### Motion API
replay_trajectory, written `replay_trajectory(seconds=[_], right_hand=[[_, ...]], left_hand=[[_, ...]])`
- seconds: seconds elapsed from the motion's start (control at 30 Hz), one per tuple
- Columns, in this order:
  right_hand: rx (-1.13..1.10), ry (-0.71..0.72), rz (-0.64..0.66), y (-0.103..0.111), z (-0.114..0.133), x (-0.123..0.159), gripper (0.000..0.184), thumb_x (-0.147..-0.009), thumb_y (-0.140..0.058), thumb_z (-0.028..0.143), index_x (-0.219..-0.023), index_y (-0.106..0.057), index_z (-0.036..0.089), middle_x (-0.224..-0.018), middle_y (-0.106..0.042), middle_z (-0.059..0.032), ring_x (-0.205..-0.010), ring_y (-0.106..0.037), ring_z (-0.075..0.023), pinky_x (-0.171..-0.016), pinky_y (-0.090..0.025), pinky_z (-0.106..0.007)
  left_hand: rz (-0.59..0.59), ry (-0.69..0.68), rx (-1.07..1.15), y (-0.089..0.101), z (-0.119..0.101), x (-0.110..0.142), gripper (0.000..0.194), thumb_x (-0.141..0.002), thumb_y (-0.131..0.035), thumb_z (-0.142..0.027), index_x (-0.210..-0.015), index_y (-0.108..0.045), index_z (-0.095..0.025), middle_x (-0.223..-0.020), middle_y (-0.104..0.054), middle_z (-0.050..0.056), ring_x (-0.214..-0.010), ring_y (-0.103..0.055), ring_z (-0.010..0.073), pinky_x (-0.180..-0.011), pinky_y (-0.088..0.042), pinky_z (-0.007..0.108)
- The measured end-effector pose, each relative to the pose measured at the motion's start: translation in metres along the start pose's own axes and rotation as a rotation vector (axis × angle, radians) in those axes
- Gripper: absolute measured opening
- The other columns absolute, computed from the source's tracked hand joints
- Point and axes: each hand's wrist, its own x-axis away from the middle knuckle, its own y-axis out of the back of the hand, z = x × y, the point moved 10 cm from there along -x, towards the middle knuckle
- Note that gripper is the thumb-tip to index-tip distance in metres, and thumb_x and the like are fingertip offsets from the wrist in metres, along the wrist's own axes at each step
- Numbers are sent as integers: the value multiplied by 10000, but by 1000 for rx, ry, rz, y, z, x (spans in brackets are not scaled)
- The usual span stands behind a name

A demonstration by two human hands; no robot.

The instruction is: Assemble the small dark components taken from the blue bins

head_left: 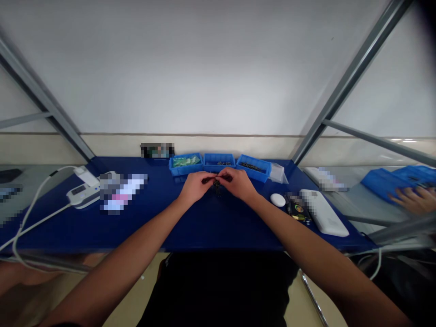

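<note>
My left hand (196,186) and my right hand (237,182) meet over the middle of the blue tabletop (204,227). Both are closed in a pinch, fingertips together, on something too small to make out. Just under the fingertips lies a little cluster of dark and brassy thin pieces (218,188). Behind the hands stand three blue bins in a row. The left bin (185,170) holds green-and-white packets, the middle bin (220,164) a few small metallic parts, and the right bin (252,173) dark slender pieces.
Right of the bins is a clear plastic bag (277,173). A round white case (278,200), a dark packet (298,208) and a white power bank (323,213) lie rightward. Leftward are a phone (124,194) and a white power strip (85,194) with cables. Another person's hand (415,200) shows far right.
</note>
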Motion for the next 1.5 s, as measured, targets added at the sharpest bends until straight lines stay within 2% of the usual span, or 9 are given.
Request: replay_trajectory(seconds=[0.2,0.4,0.57,0.67,0.8,0.93,1.1,1.27,1.5], right_hand=[[-65,-6,28,-7,-4,0,106,-843,-688,152,-925,-676,220,-853,-744,0,-759,-711,-155,-741,-552,-275],[20,92,-22,0,7,-1,402,-879,-604,111,-1254,-683,232,-968,-712,-52,-804,-660,-176,-773,-561,-318],[27,105,-43,5,12,-1,184,-918,-621,147,-1037,-738,226,-957,-719,-55,-795,-666,-177,-766,-551,-316],[9,91,-24,1,9,-2,134,-896,-657,150,-988,-717,227,-943,-736,-38,-830,-687,-182,-782,-554,-311],[-17,97,22,-5,7,-1,145,-896,-653,147,-998,-716,228,-988,-753,-39,-855,-713,-181,-792,-563,-311],[-20,82,52,-7,7,0,161,-927,-628,172,-1047,-716,233,-1002,-778,-41,-867,-740,-186,-790,-566,-313],[-46,4,8,-2,2,0,80,-942,-656,246,-1008,-699,230,-929,-787,-28,-817,-744,-179,-765,-558,-299],[-58,-12,13,-4,-2,-1,35,-891,-711,249,-879,-703,217,-807,-751,-1,-702,-692,-148,-697,-523,-268],[-118,-64,15,-8,-14,0,31,-847,-708,228,-865,-688,213,-797,-724,9,-686,-665,-141,-665,-505,-257]], left_hand=[[-4,9,57,-3,7,0,174,-936,-690,-229,-1086,-774,-250,-1056,-807,36,-937,-766,203,-860,-601,347],[-47,51,152,0,9,1,234,-969,-667,-345,-1170,-710,-235,-1078,-798,53,-966,-763,211,-871,-603,349],[-13,71,71,2,-1,3,325,-1014,-574,-480,-1059,-776,-229,-937,-801,27,-798,-738,192,-710,-558,288],[33,64,39,0,-5,3,356,-1015,-564,-497,-1034,-806,-237,-881,-802,13,-726,-715,183,-642,-521,273],[42,50,29,-1,-5,3,287,-1001,-604,-440,-1084,-814,-263,-979,-821,7,-780,-742,195,-699,-550,293],[-8,77,46,2,3,2,208,-959,-658,-333,-1080,-808,-255,-1047,-821,25,-898,-778,228,-811,-603,339],[4,94,89,-4,11,2,205,-913,-684,-234,-1087,-792,-231,-1057,-819,40,-945,-785,228,-892,-621,362],[6,66,43,-4,8,3,210,-904,-676,-206,-1077,-792,-238,-1042,-820,22,-927,-783,216,-875,-613,354],[-12,81,110,-2,11,1,115,-904,-680,-220,-981,-764,-232,-959,-806,8,-876,-765,187,-833,-592,317]])
